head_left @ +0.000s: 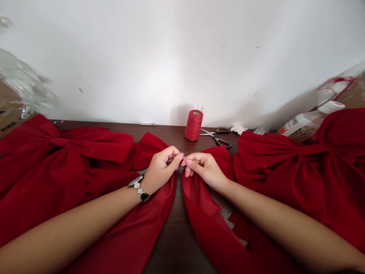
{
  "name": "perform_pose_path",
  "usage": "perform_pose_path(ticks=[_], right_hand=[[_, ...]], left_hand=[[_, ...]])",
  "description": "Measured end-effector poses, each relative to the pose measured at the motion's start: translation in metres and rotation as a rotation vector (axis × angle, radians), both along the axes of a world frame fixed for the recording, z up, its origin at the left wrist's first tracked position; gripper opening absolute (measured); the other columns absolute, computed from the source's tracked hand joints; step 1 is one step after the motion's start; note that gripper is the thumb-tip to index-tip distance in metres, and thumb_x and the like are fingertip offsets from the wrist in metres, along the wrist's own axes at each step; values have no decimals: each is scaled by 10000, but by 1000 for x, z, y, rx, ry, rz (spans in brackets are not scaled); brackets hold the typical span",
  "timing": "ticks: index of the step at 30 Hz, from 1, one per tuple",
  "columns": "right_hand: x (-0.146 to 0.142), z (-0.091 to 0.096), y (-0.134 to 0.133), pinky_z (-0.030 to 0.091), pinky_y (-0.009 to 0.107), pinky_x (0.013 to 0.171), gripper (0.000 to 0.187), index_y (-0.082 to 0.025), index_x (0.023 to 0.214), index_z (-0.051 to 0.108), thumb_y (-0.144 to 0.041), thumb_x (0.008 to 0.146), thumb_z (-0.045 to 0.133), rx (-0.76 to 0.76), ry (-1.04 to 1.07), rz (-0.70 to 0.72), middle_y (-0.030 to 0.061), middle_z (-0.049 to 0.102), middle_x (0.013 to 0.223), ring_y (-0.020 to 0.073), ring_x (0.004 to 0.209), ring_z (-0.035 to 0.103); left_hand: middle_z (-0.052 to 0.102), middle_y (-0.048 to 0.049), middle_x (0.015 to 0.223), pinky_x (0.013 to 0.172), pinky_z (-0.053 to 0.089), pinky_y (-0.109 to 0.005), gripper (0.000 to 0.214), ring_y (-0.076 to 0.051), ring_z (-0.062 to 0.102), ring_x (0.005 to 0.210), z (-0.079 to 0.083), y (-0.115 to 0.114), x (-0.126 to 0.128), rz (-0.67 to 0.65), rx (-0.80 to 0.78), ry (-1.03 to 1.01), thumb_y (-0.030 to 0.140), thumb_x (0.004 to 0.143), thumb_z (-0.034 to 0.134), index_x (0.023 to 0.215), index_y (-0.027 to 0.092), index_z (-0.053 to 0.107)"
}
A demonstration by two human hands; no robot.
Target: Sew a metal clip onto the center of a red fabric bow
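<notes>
The left hand (162,169) and right hand (203,170) meet above the middle of the dark wooden bench (173,232), with the fingertips of each curled inward. Between them, a thin metal sliver (184,161) shows as a faint glint. It is too fine to tell whether it is a needle, and any thread on it is hard to make out. The left thumb and fingers (178,157) close on it, nearly shut, while the right fingers (189,163) pinch in from the other side; the fingertips partly hide it.

A silver-and-black wristwatch (139,188) sits on the left wrist. Large red fabric bows lie on either side: the left bow (71,152) runs under the left forearm, and the right bow (282,167) lies under the right forearm. Both are cut off by the frame. Their long tails reach toward the centre, leaving a strip of bench between them.

Farther back stand a spool of red thread (194,125) with pins in its top and a pair of black-handled scissors (215,136). A white carton (299,127) is partly hidden behind the right bow, and crumpled clear plastic (24,82) blurs at the left edge.
</notes>
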State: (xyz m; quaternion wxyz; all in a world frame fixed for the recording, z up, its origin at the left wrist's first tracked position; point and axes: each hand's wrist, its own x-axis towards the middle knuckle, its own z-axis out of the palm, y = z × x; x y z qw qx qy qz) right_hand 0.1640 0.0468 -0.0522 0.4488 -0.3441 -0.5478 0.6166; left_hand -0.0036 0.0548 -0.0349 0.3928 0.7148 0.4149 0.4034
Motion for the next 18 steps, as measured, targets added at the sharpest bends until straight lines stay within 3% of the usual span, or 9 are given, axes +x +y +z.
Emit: perform_pose_path(ticks=[18], right_hand=[[0, -1, 1, 462, 188, 535, 403, -119, 763, 676, -522, 766, 699, -5, -31, 18, 8, 640, 566, 72, 500, 554]], left_hand=[[529, 31, 583, 494, 363, -199, 270, -86, 453, 510, -1, 0, 0, -15, -6, -20, 362, 907, 522, 715, 172, 524]])
